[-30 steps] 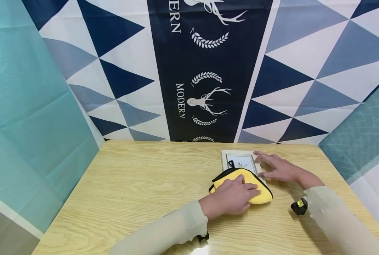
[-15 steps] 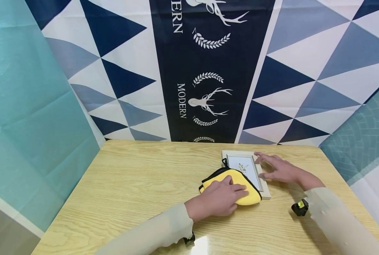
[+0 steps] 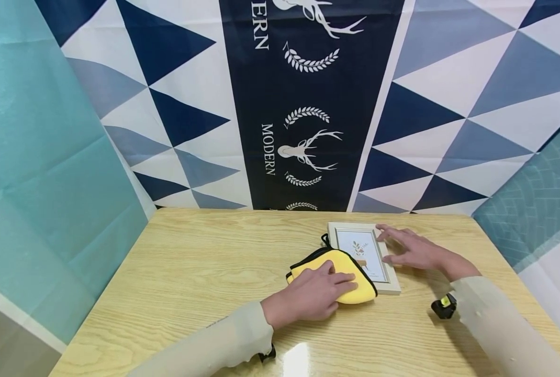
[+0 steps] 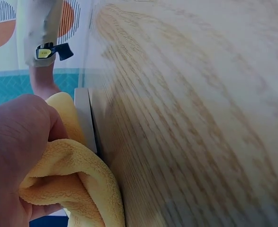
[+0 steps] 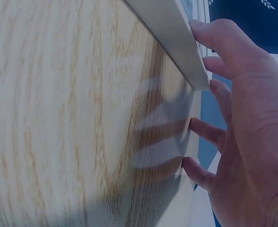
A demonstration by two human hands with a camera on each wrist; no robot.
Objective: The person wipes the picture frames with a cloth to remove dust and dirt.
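Note:
A cream picture frame (image 3: 393, 287) lies flat on the wooden table, showing a print with a plant sprig. Over its lower left part lies a folded yellow cloth (image 3: 361, 296) with black edging and a small black loop. My left hand (image 3: 310, 293) grips the cloth from above; in the left wrist view the soft yellow cloth (image 4: 103, 189) bunches between thumb and fingers, beside the frame's edge (image 4: 84, 118). My right hand (image 3: 414, 248) stays at the frame's right side, thumb and some fingertips on its rim (image 5: 174, 35), other fingertips on the table.
The wooden table (image 3: 204, 262) runs back to a wall covering (image 3: 303, 104) with triangles and deer heads. A teal covering (image 3: 49, 157) hangs on the left. Each wrist carries a small black device, such as the one (image 3: 444, 307) under my right sleeve.
My left hand has slid the yellow cloth leftward across the frame, uncovering more of the print and the lower right rim. The frame and my right hand have stayed in place.

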